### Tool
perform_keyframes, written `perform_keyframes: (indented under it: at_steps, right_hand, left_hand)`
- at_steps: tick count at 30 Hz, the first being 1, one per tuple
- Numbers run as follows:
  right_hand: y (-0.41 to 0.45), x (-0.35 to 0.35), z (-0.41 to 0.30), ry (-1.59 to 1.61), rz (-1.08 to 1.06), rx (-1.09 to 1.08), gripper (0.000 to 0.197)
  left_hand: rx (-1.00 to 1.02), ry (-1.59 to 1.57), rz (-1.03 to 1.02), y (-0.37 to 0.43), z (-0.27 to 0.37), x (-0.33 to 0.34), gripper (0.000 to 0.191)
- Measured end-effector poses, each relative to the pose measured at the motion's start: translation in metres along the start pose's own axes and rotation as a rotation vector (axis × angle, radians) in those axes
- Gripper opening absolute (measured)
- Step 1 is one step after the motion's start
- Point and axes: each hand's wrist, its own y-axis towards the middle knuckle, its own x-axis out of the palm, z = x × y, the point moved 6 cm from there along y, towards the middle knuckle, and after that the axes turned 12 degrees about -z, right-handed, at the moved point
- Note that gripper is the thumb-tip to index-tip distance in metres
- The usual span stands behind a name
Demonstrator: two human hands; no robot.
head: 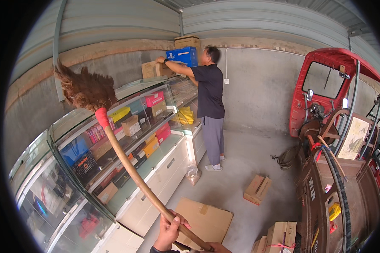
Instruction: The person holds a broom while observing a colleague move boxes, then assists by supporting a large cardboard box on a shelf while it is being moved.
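A long broom with a curved wooden handle (131,170) slants across the view, its brown fibre head (85,87) raised at the upper left over the glass display case. Red wrapping binds the joint between head and handle. My left hand (171,229) grips the handle low down, palm partly up, with the fingers round the wood. Close to the handle's lower end, my right hand (217,247) holds it at the bottom edge of the picture, mostly cut off by that edge. Beneath the handle, a flattened cardboard sheet (205,218) lies on the concrete floor.
Glass display cases (174,151) holding shoe boxes line the left wall. A person (210,91) stands at their far end, hands at cardboard boxes (150,69). On the floor are a carton (257,189), a clear bag (193,175) and coiled rope (285,158). A red cargo tricycle (299,104) stands right.
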Motion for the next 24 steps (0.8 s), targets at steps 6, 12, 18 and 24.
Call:
perform_keyframes:
  at_steps: [6,12,18,24]
  right_hand:
    - [0.018,0.010,-0.008,-0.033,0.139,-0.053,0.033]
    - [0.059,0.012,-0.019,-0.516,0.315,-0.234,0.047]
    - [0.126,-0.005,-0.030,-0.612,0.408,-0.187,0.050]
    - [0.205,-0.009,-0.051,-0.535,0.424,-0.207,0.051]
  left_hand:
    - [-0.192,0.067,-0.073,0.022,-0.003,-0.003,0.010]
    - [-0.137,0.123,-0.135,0.060,-0.009,-0.041,0.013]
    - [-0.079,0.193,-0.200,0.129,-0.003,-0.077,0.018]
    - [-0.050,0.149,-0.210,0.198,0.002,-0.127,0.017]
